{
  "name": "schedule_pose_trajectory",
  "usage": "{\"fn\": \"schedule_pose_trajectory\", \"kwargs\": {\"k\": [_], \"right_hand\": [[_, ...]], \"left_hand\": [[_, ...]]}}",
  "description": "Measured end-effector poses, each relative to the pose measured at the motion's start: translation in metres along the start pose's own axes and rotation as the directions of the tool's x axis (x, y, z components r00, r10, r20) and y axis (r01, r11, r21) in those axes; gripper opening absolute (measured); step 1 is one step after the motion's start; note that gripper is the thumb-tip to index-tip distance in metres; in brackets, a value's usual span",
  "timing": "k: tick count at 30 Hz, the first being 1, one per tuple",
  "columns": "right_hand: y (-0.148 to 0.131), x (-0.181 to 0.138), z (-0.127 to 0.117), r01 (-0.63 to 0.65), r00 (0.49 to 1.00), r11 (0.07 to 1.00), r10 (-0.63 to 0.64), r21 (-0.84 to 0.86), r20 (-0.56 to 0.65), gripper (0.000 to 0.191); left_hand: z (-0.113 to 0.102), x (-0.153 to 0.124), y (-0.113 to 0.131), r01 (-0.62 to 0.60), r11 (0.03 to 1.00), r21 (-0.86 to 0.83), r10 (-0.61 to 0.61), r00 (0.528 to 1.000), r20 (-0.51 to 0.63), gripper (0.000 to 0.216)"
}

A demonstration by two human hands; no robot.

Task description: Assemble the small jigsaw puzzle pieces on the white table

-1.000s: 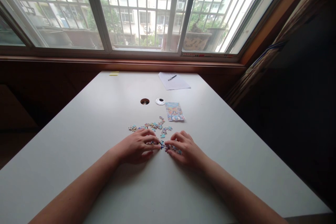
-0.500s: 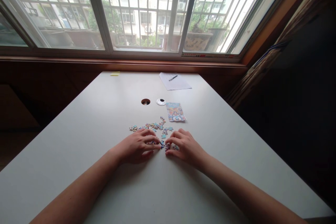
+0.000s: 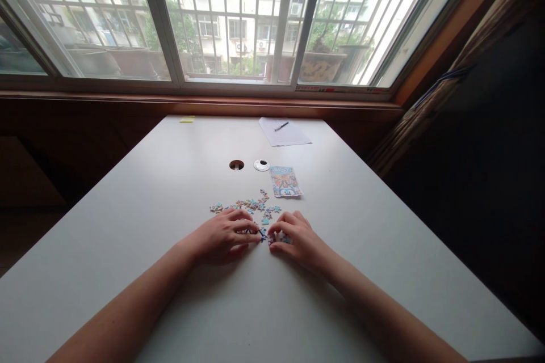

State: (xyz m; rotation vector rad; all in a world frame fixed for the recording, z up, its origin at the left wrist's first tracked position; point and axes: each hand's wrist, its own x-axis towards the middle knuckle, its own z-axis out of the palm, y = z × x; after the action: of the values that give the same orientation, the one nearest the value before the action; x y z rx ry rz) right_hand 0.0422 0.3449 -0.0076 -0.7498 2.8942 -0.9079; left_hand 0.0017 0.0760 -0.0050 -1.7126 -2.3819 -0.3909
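My left hand [image 3: 225, 236] and my right hand [image 3: 298, 238] lie side by side on the white table [image 3: 140, 198], their fingertips almost meeting. Both are curled in a pinch on small colourful puzzle pieces [image 3: 264, 235] between them. Just beyond the hands lies a loose scatter of puzzle pieces [image 3: 249, 204]. A colourful picture card [image 3: 285, 181] sits flat a little farther back, to the right of the scatter.
A round cable hole [image 3: 236, 165] and its white cap [image 3: 261, 165] are in the table's middle. A sheet of paper [image 3: 285, 133] with a pen [image 3: 280, 126] lies at the far edge, and a yellow note [image 3: 186, 119] at far left. A window is behind, dark curtain at right.
My right hand has drawn slightly back toward the left hand over the pieces. The left hand has stayed in place.
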Motion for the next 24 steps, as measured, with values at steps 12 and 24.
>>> {"fn": "schedule_pose_trajectory", "kwargs": {"k": [12, 24], "right_hand": [[-0.0014, -0.0020, 0.0000, -0.014, 1.000, 0.999, 0.013, 0.031, 0.024, 0.025], [-0.0054, 0.0002, -0.0027, -0.048, 0.998, 0.999, 0.046, 0.024, 0.052, 0.020]], "left_hand": [[-0.0009, 0.0001, 0.0004, -0.010, 1.000, -0.006, 0.010, 1.000, -0.006, 0.041], [-0.0022, 0.0005, 0.0008, -0.005, 1.000, -0.008, 0.005, 1.000, 0.009, 0.043]]}}
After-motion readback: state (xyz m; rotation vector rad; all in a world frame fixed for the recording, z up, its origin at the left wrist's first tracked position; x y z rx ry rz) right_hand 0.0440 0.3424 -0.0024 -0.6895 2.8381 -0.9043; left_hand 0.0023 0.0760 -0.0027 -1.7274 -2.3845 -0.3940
